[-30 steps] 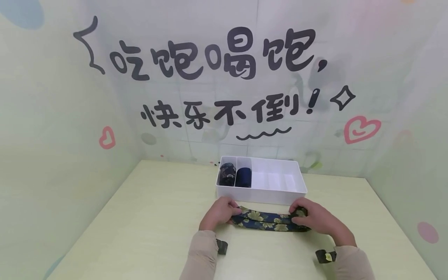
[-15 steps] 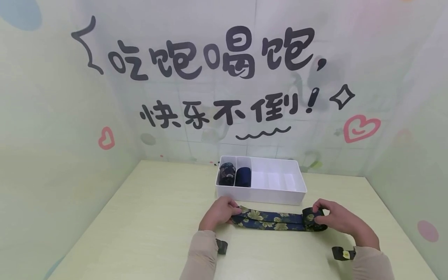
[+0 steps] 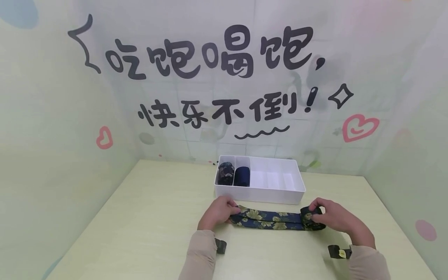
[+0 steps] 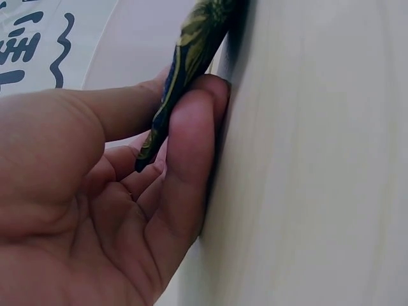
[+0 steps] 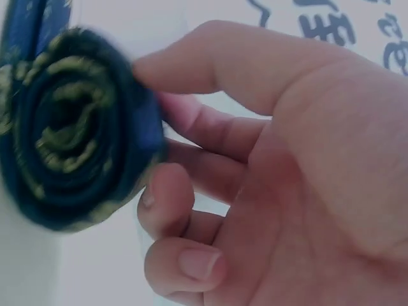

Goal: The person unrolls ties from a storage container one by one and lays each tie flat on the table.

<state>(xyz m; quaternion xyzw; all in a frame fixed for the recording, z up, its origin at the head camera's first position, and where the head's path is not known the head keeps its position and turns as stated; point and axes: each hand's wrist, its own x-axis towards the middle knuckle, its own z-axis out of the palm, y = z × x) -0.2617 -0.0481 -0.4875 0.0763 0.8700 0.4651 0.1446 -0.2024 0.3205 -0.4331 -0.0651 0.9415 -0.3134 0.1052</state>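
A dark blue necktie [image 3: 267,219] with a gold floral pattern lies on the table in front of the box. Its right part is coiled into a roll [image 5: 76,134], whose spiral layers face the right wrist camera. At the flat left end, my left hand [image 3: 218,212] pinches the tie's tip between thumb and fingers, its fingers close to the tabletop in the left wrist view. My right hand [image 3: 337,217] holds the roll from its right side, with thumb and fingers against the outer layer.
Behind the tie stands a white box [image 3: 259,194] with compartments. Two rolled ties, one dark floral [image 3: 226,174] and one plain navy [image 3: 242,177], sit in its left compartments. A printed curtain [image 3: 196,151] closes the back of the pale table [image 3: 147,217].
My right hand and the roll have moved right, and a longer flat stretch of tie shows between the hands. My left hand has stayed at the tip.
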